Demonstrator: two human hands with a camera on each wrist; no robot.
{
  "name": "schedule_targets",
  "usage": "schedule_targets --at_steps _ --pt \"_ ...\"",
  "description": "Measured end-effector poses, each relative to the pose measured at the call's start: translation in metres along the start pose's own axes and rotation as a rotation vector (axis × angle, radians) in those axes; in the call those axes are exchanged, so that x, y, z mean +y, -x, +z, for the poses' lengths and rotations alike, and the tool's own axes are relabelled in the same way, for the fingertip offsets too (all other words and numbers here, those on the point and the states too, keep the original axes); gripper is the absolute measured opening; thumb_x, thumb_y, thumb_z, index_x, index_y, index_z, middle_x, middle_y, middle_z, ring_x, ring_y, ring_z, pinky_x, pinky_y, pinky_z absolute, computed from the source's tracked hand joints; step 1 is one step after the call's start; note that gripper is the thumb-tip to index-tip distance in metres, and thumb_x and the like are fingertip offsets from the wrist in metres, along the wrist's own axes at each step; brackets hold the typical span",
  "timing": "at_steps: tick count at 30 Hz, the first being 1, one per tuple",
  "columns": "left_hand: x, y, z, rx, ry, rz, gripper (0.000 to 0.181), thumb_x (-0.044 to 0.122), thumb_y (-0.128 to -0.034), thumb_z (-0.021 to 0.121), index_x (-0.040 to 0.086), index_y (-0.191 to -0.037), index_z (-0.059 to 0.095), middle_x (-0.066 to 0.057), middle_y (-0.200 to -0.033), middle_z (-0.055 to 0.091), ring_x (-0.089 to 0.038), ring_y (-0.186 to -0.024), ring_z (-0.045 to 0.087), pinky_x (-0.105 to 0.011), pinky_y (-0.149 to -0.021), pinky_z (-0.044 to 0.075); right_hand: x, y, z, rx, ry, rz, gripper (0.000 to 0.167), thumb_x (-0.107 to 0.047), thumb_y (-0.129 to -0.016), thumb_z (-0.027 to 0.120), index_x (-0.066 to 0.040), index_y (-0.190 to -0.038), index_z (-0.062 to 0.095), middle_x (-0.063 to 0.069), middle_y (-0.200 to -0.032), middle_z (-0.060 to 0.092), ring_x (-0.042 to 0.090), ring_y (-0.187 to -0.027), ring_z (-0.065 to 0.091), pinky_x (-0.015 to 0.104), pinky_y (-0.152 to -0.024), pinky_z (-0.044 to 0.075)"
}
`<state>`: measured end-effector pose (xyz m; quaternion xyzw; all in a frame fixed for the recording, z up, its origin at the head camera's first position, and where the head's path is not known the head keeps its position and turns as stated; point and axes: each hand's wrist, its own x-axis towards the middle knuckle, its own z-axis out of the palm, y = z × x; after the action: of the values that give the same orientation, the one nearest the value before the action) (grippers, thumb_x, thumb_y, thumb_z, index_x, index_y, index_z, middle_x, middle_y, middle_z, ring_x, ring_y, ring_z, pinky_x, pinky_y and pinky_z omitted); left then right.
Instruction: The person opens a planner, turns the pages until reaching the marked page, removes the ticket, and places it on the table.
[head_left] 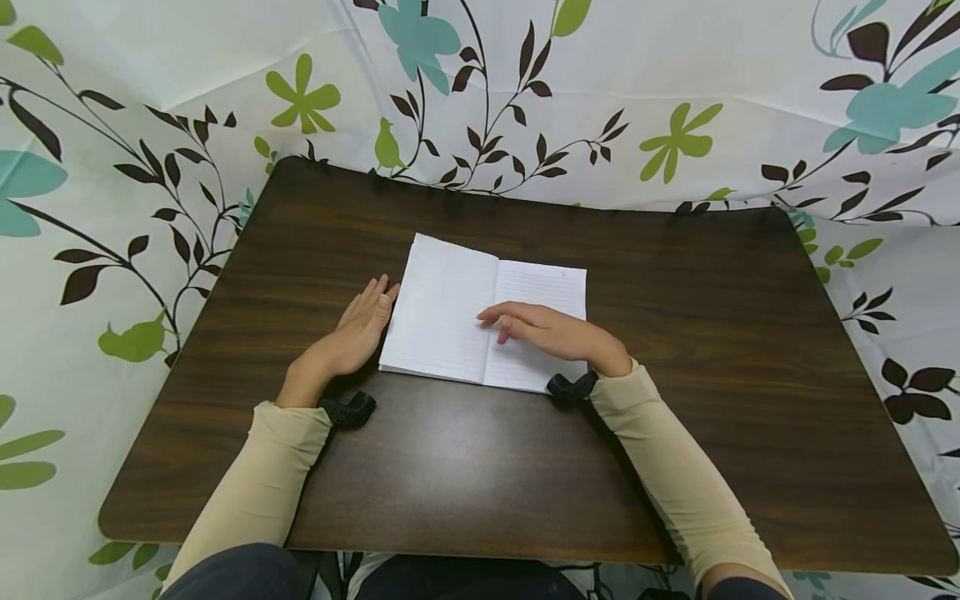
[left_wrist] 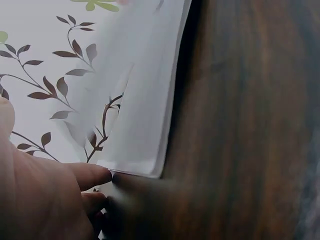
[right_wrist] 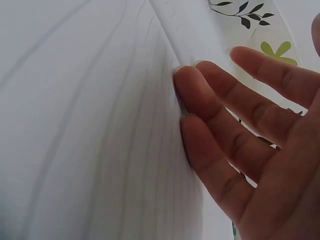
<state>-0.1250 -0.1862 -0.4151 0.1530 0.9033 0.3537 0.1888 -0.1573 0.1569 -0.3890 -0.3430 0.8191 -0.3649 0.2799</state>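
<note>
An open notebook [head_left: 442, 308] with lined white pages lies flat on the dark wooden table. At its left edge rests my left hand [head_left: 356, 329], fingers extended and fingertips by the page's side; the left wrist view shows the hand [left_wrist: 50, 195] beside the notebook's corner [left_wrist: 145, 160]. Over the right page is my right hand [head_left: 551, 333], palm down, its fingers reaching to the centre fold. In the right wrist view the loosely bent fingers [right_wrist: 200, 92] touch the paper [right_wrist: 100, 125] near the fold and grip nothing.
The brown table [head_left: 712, 375] extends widely on both sides of the notebook. A white curtain [head_left: 585, 100] with leaf, flower and bird prints hangs behind and beside it. Black wrist straps [head_left: 351, 412] sit at both cuffs, and the table's front edge is near my body.
</note>
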Motion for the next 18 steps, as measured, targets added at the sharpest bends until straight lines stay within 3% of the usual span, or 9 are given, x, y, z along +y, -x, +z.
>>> schedule_targets --at_steps 4,11,14,18 --pt "-0.001 -0.002 0.001 -0.007 -0.031 -0.004 0.079 0.059 -0.1095 0.002 0.005 -0.168 0.004 -0.017 -0.176 -0.012 -0.036 -0.163 -0.017 -0.059 -0.130 -0.009 0.001 0.001 -0.002 0.007 0.016 0.026 0.040 -0.025 -0.114 0.037 -0.013 -0.149 0.055 0.005 -0.139 0.064 0.018 -0.113 0.065 0.046 -0.108 0.047" --pt "-0.003 -0.005 0.003 -0.003 -0.090 0.011 0.080 0.047 -0.1112 0.041 0.004 -0.168 0.005 -0.019 -0.175 -0.011 -0.038 -0.163 -0.015 -0.059 -0.131 -0.007 0.006 0.004 -0.010 0.097 0.051 0.145 0.040 -0.038 -0.111 0.049 -0.018 -0.144 0.061 0.003 -0.124 0.071 0.017 -0.102 0.067 0.038 -0.090 0.050" --pt "-0.002 -0.006 0.002 -0.011 -0.108 0.023 0.082 0.041 -0.1100 0.048 0.002 -0.167 0.004 -0.022 -0.175 -0.011 -0.040 -0.163 -0.014 -0.060 -0.130 -0.007 0.009 0.007 -0.016 0.136 0.061 0.192 0.040 -0.035 -0.109 0.055 -0.018 -0.144 0.061 0.006 -0.119 0.072 0.020 -0.099 0.067 0.036 -0.085 0.049" --pt "-0.002 -0.005 0.002 -0.018 -0.122 0.026 0.083 0.040 -0.1097 0.049 0.002 -0.167 0.003 -0.023 -0.174 -0.012 -0.041 -0.162 -0.015 -0.061 -0.130 -0.007 0.015 0.013 -0.025 0.192 0.079 0.228 0.037 -0.028 -0.107 0.059 -0.013 -0.141 0.062 0.010 -0.125 0.070 0.025 -0.104 0.067 0.038 -0.088 0.052"
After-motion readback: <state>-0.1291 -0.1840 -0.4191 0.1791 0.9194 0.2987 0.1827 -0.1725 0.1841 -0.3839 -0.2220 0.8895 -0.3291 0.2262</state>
